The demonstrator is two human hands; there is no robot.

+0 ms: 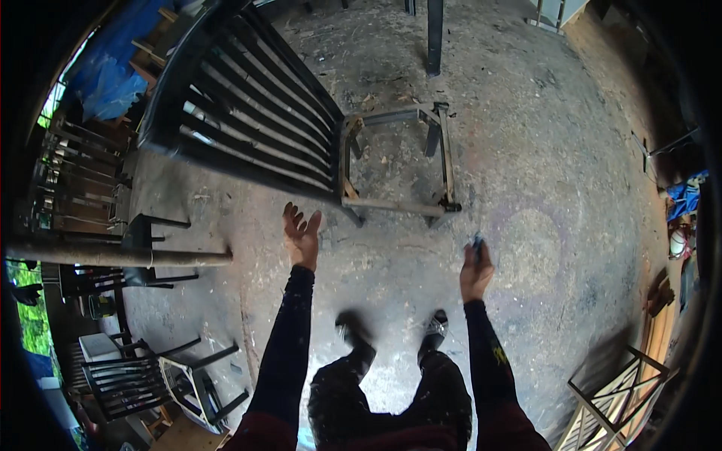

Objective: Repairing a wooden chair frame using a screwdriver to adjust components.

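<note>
In front of me stands a dark chair [259, 105] with a slatted back. Its seat is a bare frame [402, 203] with no panel, and the floor shows through it. My left hand [302, 234] hangs in the air just short of the chair's near back post, palm up, its fingers apart and half curled around nothing. My right hand [477, 270] is off to the right of the seat frame's near corner, closed on a small dark bluish piece [477, 243]. Its kind is too small and blurred to tell. Neither hand touches the chair.
More dark chairs [128, 387] lie and stand along the left side, near a horizontal pole [128, 257]. A blue tarp [113, 75] hangs at the upper left. At the lower right sits a wooden frame with crossed bars [620, 387]. A dark post [435, 37] rises beyond the chair.
</note>
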